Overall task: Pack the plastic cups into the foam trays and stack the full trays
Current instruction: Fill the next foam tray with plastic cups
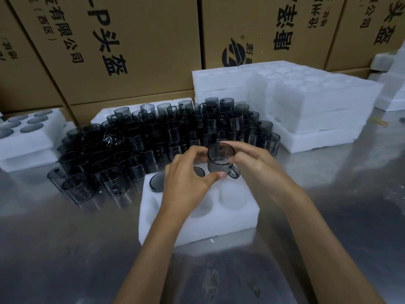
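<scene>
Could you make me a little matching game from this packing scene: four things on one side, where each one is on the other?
Things:
1. held cup
2. near foam tray
3. loose cups
4. tray stack

Places:
A. standing crowded on the table behind the near tray
B. far right, in front of the cartons
C. in both hands, above the near tray
D. under the hands, partly filled

Pairs: 1-C, 2-D, 3-A, 4-B

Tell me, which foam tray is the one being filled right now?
The near foam tray under both hands: two cups sit in its far pockets, other pockets empty. The left tray looks full; the right-hand stack holds none visible.
</scene>
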The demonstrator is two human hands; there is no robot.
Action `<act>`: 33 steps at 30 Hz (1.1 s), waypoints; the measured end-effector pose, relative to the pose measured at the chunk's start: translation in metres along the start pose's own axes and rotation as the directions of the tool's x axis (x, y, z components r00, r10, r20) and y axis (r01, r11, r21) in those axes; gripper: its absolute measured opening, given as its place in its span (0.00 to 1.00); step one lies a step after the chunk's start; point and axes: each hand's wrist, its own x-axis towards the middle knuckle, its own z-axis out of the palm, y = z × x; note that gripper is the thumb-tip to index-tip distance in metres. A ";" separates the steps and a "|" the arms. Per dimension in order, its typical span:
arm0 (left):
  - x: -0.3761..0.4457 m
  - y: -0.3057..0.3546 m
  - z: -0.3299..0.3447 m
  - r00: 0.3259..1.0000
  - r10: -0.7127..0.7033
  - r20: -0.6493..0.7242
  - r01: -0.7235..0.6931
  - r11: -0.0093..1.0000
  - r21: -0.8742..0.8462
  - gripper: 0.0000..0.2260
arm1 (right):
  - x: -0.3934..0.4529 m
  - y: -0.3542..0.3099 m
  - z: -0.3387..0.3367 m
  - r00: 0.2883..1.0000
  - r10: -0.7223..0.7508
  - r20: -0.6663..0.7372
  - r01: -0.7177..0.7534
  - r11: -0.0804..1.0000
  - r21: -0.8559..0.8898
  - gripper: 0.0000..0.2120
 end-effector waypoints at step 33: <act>-0.013 0.002 0.002 0.963 0.199 0.182 -0.236 0.948 0.214 0.27 | 0.009 0.033 0.003 0.979 0.071 -0.193 -0.083 0.995 -0.055 0.16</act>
